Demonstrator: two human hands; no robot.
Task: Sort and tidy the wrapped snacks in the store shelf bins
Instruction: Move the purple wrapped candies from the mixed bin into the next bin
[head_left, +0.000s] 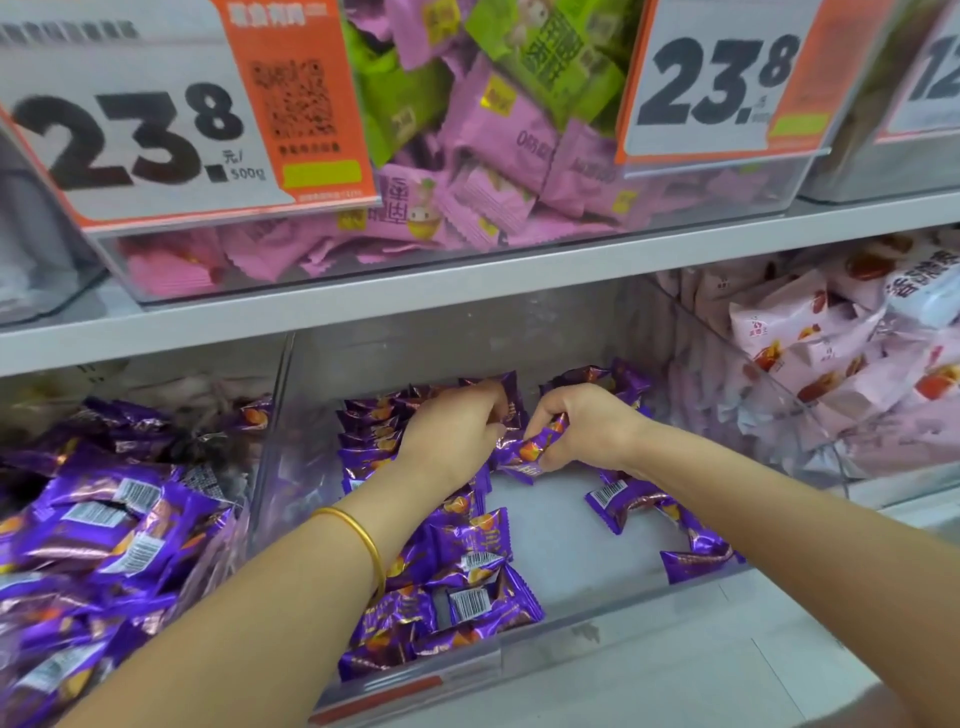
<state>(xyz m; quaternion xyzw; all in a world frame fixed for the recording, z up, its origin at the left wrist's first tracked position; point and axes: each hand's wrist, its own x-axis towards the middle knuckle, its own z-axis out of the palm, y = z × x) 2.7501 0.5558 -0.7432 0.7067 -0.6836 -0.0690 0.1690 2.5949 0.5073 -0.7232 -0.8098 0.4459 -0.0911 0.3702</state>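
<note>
On the lower tier, under the shelf board (467, 291): three clear bins side by side. Middle bin (561, 519), the one in hand, was partly sorted, with much bare floor showing. Left bin (104, 519) held purple packets in a loose heap, judged untouched. Right bin (831, 364) held pale pink packets, also jumbled. Upper bin (467, 182), pink and green wrappers mixed, stood behind two price tags (156, 119). Within the middle bin, a row (366, 441) of purple packets stood on edge along the left rear, judged the finished part. A front pile (467, 587) and a few strays (623, 501) at the right lay flat and were still to be stood up. Left hand (452, 431) had its fingers curled over the row's far end. Right hand (587, 426), just beside it, pinched one packet (535, 447) between thumb and fingers, near the row. Gold bangle (358, 530) sat on the left wrist.
</note>
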